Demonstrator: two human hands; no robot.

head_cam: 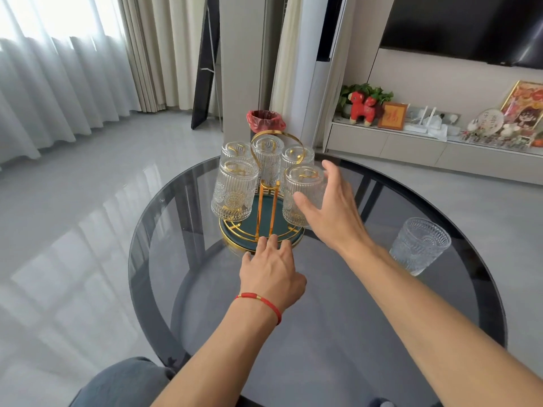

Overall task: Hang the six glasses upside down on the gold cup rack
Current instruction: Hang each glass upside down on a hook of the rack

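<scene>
The gold cup rack (266, 201) stands on a green round tray with a gold rim (235, 240) at the far side of the round glass table. Several ribbed clear glasses hang upside down on its hooks, among them one at front left (233, 192) and one at front right (299, 183). My right hand (332, 207) is open, fingers spread, right beside the front right glass. My left hand (271, 267) rests its fingertips on the tray's near rim. One more glass (418, 245) stands upright on the table to the right.
The dark round glass table (205, 318) has its edge close to my knee (123, 383) at the bottom left. Beyond it stand a red-lined bin (266, 120) and a low TV cabinet (411, 142) with ornaments. Shiny grey floor lies to the left.
</scene>
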